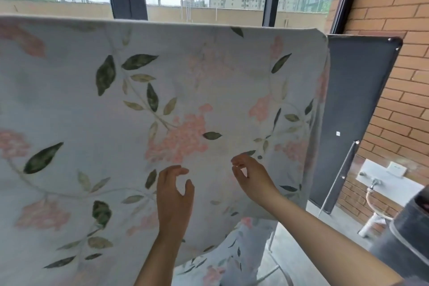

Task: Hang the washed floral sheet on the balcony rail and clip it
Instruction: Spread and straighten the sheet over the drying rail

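Step in hand: draping looks done, spreading is finishing. The floral sheet (162,100) is hanging over the balcony rail, its fold running from 9 o'clock to 2 o'clock; the rail itself is hidden under the cloth.
Left: the left hand (174,195) is hovering before the cloth at 6 o'clock, fingers loosely curled, thumb apart, gripping nothing.
Right: the right hand (250,176) is hovering just beside it toward 3 o'clock, fingers bent, thumb apart from them, nothing pinched. Whether its fingertips are touching the cloth, cannot tell.
Next move: clipping is not yet done. No clips are showing, so judging they are needing fetching, then a reach up to the fold at 12 o'clock.
Surroundings: a dark panel (357,100) is standing at 3 o'clock just beside the sheet's edge, a brick wall (394,30) at 2 o'clock, a tap (375,182) at 4 o'clock, a dark bin (408,234) at 5 o'clock.
In the way: nothing is lying between hands and fold; the bin is crowding the right elbow's side.
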### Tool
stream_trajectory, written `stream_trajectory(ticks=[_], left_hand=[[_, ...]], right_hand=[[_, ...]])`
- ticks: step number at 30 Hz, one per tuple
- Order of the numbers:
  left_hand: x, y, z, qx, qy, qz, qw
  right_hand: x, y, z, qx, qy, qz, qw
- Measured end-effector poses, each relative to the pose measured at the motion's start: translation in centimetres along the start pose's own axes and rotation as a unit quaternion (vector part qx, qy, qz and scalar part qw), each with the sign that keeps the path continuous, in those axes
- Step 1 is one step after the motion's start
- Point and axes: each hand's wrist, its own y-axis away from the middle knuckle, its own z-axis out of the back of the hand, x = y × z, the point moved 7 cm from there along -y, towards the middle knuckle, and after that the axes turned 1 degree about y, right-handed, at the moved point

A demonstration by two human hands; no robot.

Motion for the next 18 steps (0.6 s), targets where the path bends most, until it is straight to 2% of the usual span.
stream_trajectory(ticks=[7, 11, 18], left_hand=[[-3.5, 2.6, -13.3, 0.072, -0.029, 0.027, 0.997], [-4.4, 2.3, -20.9, 0.101, -0.044, 0.015, 0.994], [-4.4, 0.1, -36.7, 0.188, -0.064, 0.068, 0.978]], right_hand=[[-12.3, -2.2, 9.6, -0.052, -0.031, -0.059, 0.996], [-19.7, -3.7, 12.1, -0.066, -0.037, -0.107, 0.991], [-30.1, -8.9, 17.3, -0.071, 0.003, -0.179, 0.981]])
